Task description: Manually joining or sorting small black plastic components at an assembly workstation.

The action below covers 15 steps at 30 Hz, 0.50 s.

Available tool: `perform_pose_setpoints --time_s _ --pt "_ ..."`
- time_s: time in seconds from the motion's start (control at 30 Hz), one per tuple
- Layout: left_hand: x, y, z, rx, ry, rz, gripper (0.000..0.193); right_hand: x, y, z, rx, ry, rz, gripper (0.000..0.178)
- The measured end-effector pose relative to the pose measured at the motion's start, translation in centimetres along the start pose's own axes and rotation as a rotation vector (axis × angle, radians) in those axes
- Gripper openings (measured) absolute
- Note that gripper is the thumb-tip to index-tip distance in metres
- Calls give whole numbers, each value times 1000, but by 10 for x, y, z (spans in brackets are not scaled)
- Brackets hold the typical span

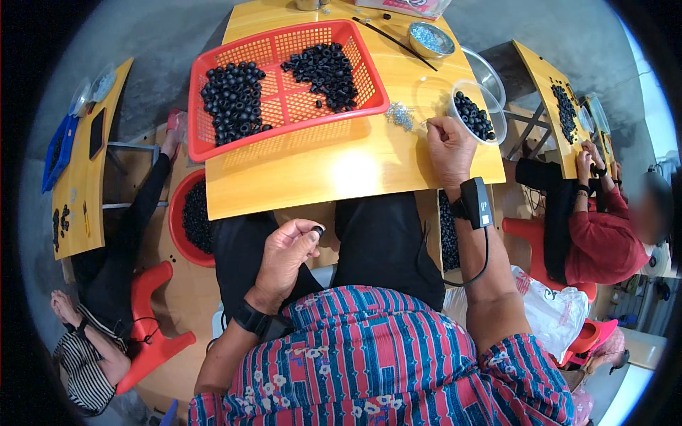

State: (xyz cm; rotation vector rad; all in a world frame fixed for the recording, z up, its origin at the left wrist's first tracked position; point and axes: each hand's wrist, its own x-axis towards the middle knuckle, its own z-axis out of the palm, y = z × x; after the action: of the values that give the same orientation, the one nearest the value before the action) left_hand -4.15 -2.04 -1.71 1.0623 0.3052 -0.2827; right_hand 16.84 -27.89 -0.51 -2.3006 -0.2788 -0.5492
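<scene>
Over my lap, just off the table's front edge, my left hand (pixel 284 255) pinches a small black ring-like part (pixel 317 230) between thumb and forefinger. My right hand (pixel 452 148) is above the table's right side with its fingers closed; whatever they hold, if anything, is too small to make out. Just left of it lies a loose pile of tiny clear, silvery pieces (pixel 400 116). Beside its fingers stands a clear plastic tub (pixel 503 121) with black round parts (pixel 472 117) inside. A red-orange plastic basket (pixel 284 138) on the table holds two heaps of small black parts (pixel 234 96).
A metal bowl (pixel 432 40) of tiny clear pieces and a thin black rod (pixel 394 44) lie farther back. Under the table stands a red tub (pixel 174 216) of black parts. Two people sit at other tables, a striped sleeve (pixel 106 355) left and a red sleeve (pixel 604 245) right.
</scene>
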Motion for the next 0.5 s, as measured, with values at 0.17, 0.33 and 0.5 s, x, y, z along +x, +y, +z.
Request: perform_pose_setpoints --time_s 0.17,0.33,0.5 --pt "1 1 1 30 -1 4 13 7 6 5 31 -1 -25 5" --pt "1 3 2 28 15 3 13 10 6 13 327 70 142 8" --pt "-2 1 1 42 22 -12 13 6 15 12 122 -15 102 9"
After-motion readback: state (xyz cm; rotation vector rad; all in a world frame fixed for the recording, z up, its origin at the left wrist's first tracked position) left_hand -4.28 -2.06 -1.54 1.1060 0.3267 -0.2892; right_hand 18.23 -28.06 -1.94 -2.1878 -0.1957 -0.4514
